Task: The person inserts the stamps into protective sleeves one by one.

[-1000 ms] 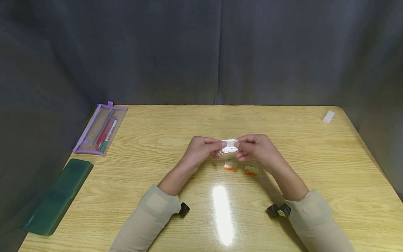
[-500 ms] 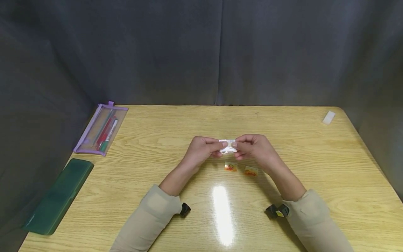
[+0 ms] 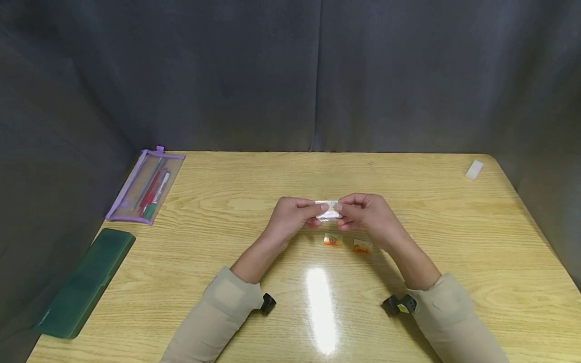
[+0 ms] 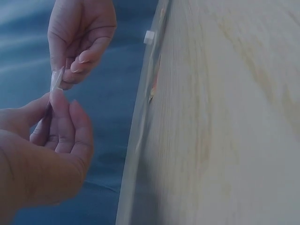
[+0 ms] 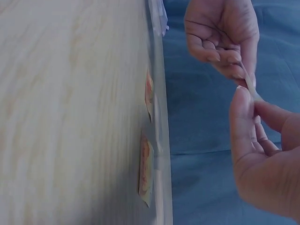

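A person's two hands meet above a wooden counter point(image 3: 227, 201), holding between them a small silvery-white packet point(image 3: 330, 214). The left hand point(image 3: 290, 218) pinches the packet's left end, thumb lying across the face; the right hand point(image 3: 371, 216) pinches the right end in like fashion. Each grip is narrow, with the packet held between thumb and curled fingers, and the two thumb tips lie near one another without touching. In both wrist views the packet appears thin and nearly edge-on, raised off the surface; any print on it is too small to read. Below the hands, on the counter, lie two orange-and-yellow pieces, a left piece point(image 3: 333, 241) and a right piece point(image 3: 362, 246), near each other but apart, the right one slightly closer to the person. At far left rests a purple-edged pouch point(image 3: 126, 185) containing a red pen point(image 3: 151, 195) and a white marker point(image 3: 162, 186), with a dark green case point(image 3: 86, 285) just beside it, nearer the person. A small white block point(image 3: 474, 170) lies near the far right corner. A dark curtain point(image 3: 218, 75) stands behind.
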A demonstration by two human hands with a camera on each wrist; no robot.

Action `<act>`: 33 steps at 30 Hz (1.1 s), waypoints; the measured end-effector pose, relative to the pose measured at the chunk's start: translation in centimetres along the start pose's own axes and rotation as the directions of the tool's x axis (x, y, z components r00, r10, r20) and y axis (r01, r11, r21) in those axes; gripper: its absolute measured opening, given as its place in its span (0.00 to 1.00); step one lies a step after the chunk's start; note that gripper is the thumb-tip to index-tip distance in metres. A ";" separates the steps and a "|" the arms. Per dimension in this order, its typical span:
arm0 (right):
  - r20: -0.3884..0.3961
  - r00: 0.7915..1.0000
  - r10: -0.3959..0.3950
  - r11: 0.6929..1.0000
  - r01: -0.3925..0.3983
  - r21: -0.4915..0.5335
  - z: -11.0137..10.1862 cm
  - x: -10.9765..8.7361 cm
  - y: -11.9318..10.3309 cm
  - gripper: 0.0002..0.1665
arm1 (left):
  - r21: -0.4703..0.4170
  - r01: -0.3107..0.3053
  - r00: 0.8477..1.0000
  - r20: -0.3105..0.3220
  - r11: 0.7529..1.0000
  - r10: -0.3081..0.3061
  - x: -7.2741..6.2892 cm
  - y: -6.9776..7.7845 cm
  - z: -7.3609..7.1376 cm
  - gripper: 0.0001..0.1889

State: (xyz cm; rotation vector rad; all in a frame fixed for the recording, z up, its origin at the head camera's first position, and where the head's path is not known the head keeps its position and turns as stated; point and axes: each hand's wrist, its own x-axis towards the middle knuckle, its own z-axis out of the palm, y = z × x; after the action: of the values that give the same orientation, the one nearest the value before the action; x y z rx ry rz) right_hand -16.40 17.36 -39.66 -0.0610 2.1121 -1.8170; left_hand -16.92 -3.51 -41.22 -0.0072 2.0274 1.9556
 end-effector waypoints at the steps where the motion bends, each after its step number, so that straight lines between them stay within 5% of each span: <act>1: 0.006 1.000 -0.004 1.000 0.004 -0.001 0.0 0.0 0.0 0.19 | 0.005 -0.001 1.000 -0.005 1.000 0.001 0.0 0.0 0.0 0.15; 17: 0.041 0.999 0.003 0.998 0.000 -0.066 -0.3 -0.1 -0.2 0.19 | 0.012 0.005 0.999 0.049 1.000 -0.006 -0.2 0.2 -0.4 0.12; 33: 0.036 0.999 0.013 0.999 -0.012 -0.032 -0.8 0.0 0.0 0.21 | -0.020 0.031 0.998 -0.050 0.999 -0.032 -0.4 0.1 -3.4 0.13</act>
State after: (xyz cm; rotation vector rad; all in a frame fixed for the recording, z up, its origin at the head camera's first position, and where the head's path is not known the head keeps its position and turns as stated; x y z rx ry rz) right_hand -16.66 18.09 -39.58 -0.0882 2.1119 -1.7623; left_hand -17.37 -6.91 -40.96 -0.0923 2.0270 1.9749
